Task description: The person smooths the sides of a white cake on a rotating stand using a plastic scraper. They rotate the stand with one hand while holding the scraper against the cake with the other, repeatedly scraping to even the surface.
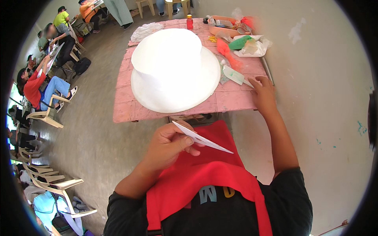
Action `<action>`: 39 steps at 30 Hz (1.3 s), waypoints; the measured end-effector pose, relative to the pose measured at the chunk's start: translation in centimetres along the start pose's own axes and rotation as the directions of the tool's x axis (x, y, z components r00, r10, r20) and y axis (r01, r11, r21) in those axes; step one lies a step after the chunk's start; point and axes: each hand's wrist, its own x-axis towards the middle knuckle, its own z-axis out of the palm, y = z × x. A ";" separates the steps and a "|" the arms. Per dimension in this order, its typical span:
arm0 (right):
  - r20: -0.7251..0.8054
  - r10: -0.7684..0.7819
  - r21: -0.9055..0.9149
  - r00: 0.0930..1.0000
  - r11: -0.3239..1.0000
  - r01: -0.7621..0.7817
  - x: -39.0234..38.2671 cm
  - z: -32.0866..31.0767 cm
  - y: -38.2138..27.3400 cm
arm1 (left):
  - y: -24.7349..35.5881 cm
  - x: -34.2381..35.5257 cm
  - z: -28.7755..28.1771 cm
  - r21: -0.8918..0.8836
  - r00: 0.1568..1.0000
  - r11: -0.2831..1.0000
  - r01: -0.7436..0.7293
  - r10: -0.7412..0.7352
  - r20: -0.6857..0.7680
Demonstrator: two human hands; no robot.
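A tall white cylinder (167, 51), shaped like a cake, stands on a wide round white board (210, 88) on the pink table (126, 96). My left hand (170, 143), in front of the table, is closed on a thin, flat white piece with a pointed end (210, 143); it looks like a scraper seen nearly edge-on. At the table's right edge, my right hand (263, 94) has its fingers bent at the narrow end of a pale spatula-like tool (234, 74) with greenish smears. That tool lies beside the board.
Behind the tool lie red (228, 55) and green (240, 42) bags and crumpled white plastic (258, 47). An orange tub (224, 27) and a red jar (189, 22) stand at the back. A wall (311, 98) closes off the right. Several people and chairs (47, 114) are to the left.
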 end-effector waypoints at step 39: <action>0.265 0.603 0.909 0.753 0.103 -0.403 1.0 -9.9 -6.7 | 3.1 1.1 -7.9 -0.086 0.945 0.995 0.049 -0.074 -0.318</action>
